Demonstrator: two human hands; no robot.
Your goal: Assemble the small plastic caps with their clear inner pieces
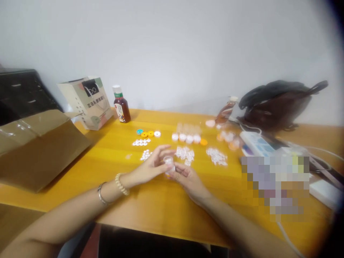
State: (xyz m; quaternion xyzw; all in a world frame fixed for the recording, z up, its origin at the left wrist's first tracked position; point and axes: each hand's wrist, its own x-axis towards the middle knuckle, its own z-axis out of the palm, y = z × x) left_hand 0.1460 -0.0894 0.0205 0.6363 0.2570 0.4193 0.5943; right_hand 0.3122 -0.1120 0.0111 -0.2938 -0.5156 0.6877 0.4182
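Note:
A small clear plastic container [168, 161] with a yellow-orange part at its bottom is between my two hands, above the near middle of the table. My right hand [191, 181] has its thumb and fingers closed round the lower side of it. From the left, my left hand [154, 165] rests its thumb against the container, its fingers curving loosely behind and above. Just beyond my hands lie small white round pieces [146, 154] and a heap of clear plastic pieces [185, 154]. Blur hides what is inside the container.
Blue, yellow and white round caps [150, 133] and clear containers with white caps [189, 138] stand farther back. More clear pieces [216, 156] lie right. A cardboard box [40, 150], paper bag [91, 104] and drink bottle [121, 107] stand left; a power strip [256, 143] and dark bag [279, 104] are right.

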